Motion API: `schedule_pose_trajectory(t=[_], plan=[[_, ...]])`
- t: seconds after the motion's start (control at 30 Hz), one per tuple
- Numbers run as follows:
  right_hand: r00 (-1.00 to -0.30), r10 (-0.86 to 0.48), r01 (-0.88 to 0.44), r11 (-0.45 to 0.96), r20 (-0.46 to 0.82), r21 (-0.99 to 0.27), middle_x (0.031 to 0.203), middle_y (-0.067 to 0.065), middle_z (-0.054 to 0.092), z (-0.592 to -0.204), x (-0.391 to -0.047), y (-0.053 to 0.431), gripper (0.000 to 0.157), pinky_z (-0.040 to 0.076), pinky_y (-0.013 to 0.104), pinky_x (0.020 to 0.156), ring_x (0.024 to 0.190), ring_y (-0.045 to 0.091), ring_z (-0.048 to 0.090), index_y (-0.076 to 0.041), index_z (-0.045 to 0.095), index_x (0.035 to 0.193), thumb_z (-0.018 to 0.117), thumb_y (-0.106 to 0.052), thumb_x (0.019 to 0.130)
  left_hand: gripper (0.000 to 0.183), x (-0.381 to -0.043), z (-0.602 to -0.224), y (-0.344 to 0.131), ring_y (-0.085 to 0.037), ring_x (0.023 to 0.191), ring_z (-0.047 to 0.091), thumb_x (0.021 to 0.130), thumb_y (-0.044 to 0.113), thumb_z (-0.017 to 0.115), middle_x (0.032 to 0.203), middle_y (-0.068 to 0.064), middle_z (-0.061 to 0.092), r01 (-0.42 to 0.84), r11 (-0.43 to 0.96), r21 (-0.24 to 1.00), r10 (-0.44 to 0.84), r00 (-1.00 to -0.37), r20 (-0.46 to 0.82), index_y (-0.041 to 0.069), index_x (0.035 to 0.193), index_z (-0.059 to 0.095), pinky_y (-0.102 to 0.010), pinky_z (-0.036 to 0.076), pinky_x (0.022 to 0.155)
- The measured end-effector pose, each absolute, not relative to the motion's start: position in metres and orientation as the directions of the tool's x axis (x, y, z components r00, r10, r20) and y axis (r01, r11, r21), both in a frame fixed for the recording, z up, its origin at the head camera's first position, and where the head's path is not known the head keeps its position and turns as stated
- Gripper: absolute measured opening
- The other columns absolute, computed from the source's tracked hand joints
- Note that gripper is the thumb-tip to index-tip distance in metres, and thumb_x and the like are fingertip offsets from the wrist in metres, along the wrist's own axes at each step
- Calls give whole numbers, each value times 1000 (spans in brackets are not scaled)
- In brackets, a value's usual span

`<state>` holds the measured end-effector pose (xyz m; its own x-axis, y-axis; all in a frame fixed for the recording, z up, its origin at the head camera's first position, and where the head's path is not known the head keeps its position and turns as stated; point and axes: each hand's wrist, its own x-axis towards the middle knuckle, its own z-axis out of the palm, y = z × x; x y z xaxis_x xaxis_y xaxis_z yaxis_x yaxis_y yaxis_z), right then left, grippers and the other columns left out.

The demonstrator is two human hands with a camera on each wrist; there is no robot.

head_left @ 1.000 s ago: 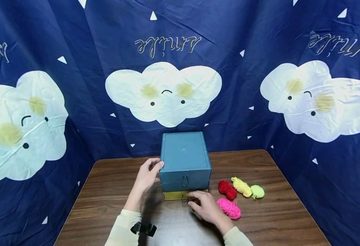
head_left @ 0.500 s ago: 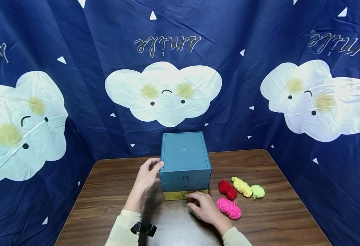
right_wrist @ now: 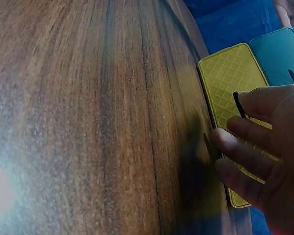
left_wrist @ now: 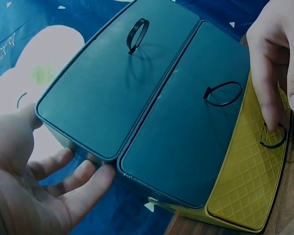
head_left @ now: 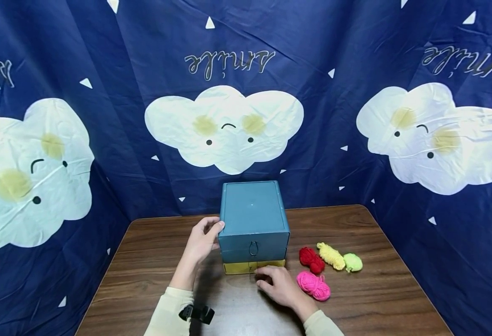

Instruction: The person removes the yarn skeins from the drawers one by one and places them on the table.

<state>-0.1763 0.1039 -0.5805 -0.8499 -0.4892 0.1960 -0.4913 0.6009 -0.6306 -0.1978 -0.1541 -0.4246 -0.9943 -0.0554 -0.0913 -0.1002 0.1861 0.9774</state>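
A drawer box [head_left: 252, 207] stands near the table's back edge, with two teal drawer fronts [left_wrist: 181, 117] above a yellow one [left_wrist: 245, 171]. Each front carries a black loop pull. My left hand [head_left: 201, 239] touches the box's left side, its thumb at the front corner and several fingertips against the side. At the yellow drawer my right hand [head_left: 280, 284] has an index fingertip touching the black loop [right_wrist: 240, 105]. The right thumb stays apart from that finger. Whether the fingertip passes through the loop is hard to see. All the drawers look closed.
Right of the box lie balls of yarn: red [head_left: 311, 260], yellow [head_left: 331, 255], light green [head_left: 352, 262] and pink [head_left: 314, 285], the pink one close to my right wrist. The wooden table [head_left: 153, 270] is enclosed by blue cloth [head_left: 115, 93] with cloud prints.
My right fingertips have shifted slightly against the yellow drawer's loop, which has turned and looks narrower than a second ago. The left hand and the box hold still.
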Motion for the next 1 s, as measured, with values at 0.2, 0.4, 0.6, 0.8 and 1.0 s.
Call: schedule_pose_trajectory(t=[0.2,0.4,0.6,0.8,1.0], plan=[[-851,-491,-487,606,185,-629,121,-2,74,-581,-178,104,28,58,37,95,113,17,68,-19,74,123,73,-23,95,46,-202,-433,-155,-27,109,59,105,29,61,126,-20,56,-89,195,977,-56,-995,-79,0,139,56,-49,63,84],[-853,-492,-483,612,177,-626,120,-4,74,-581,-179,104,28,58,36,93,111,15,69,-21,75,122,73,-22,94,50,-211,-448,-159,-27,110,59,103,36,63,127,-18,56,-92,189,978,-62,-995,-82,4,140,57,-48,63,84],[-852,-490,-486,604,187,-632,114,-7,75,-581,-180,104,23,58,33,88,105,11,69,-22,76,118,73,-22,95,52,-209,-448,-160,-26,110,59,101,38,65,127,-17,56,-76,178,981,-61,-996,-66,4,140,57,-48,63,83],[-853,-484,-489,605,198,-628,112,-10,75,-581,-180,102,20,58,35,91,107,12,69,-23,76,114,73,-21,95,49,-210,-449,-160,-25,109,59,101,38,66,126,-16,57,-78,175,981,-70,-995,-67,6,138,59,-48,63,83],[-853,-487,-481,599,186,-640,113,-8,75,-581,-180,102,21,58,35,91,107,12,69,-21,76,115,74,-20,93,50,-212,-452,-160,-25,108,60,101,37,66,127,-16,57,-83,171,982,-74,-995,-71,5,139,59,-48,63,83]])
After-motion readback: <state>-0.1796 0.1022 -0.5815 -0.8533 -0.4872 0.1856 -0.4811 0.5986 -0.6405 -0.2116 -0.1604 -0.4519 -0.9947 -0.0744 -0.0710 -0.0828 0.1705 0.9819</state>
